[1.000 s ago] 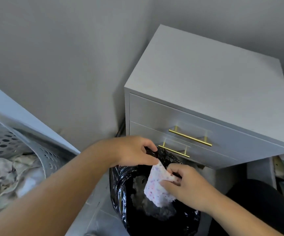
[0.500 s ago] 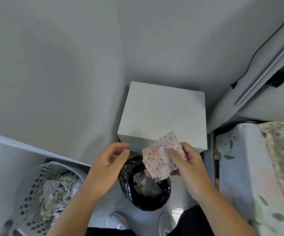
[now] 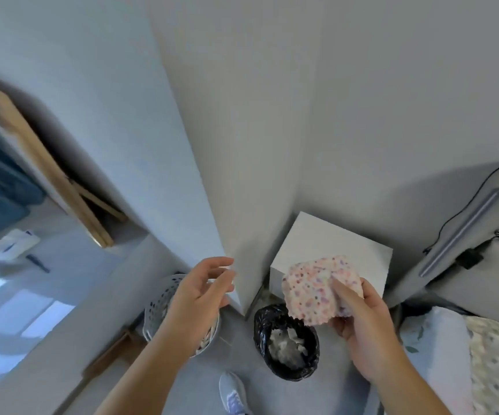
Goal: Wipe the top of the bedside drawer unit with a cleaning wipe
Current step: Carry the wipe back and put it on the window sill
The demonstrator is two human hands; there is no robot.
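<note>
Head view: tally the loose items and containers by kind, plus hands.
Hands: 2, left hand empty, right hand holding the wipe
Cleaning wipe: 1
Drawer unit: 1
Black-lined bin: 1
Perforated laundry basket: 1
Total: 6

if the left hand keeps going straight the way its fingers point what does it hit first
Probably the wall corner: the left hand is open, its fingers aimed up and right at that edge, with nothing visible between. Depth is unclear from this one view, so it might pass in front of it.
</note>
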